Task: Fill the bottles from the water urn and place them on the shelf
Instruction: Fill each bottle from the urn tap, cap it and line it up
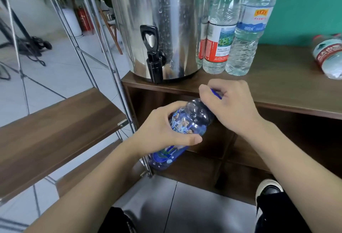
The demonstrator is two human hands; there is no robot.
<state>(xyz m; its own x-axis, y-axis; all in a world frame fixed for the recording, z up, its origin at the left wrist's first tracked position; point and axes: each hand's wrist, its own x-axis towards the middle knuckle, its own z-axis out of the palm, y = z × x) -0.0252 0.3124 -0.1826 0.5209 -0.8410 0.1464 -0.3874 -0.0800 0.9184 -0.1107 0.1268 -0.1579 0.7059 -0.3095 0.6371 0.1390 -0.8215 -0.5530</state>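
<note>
A blue plastic bottle (pixel 194 120) with a printed label is tilted, its neck pointing up and to the right. My left hand (pixel 162 131) grips its body. Curled over the neck, my right hand (pixel 229 103) pinches the blue cap (pixel 215 93). The steel water urn (pixel 157 20) stands on the brown cabinet top (pixel 277 88) just above, its black tap (pixel 152 55) over the front edge. Three upright clear bottles (pixel 238 29) stand right of the urn. Another clear bottle (pixel 328 57) lies on its side at the far right.
A metal-framed rack with wooden shelves (pixel 61 127) stands to the left, its posts close to the urn. Open cabinet compartments (pixel 277 140) lie below the top. Tiled floor, cables and a red extinguisher (pixel 84 18) are behind. My shoe (pixel 269 188) is at the lower right.
</note>
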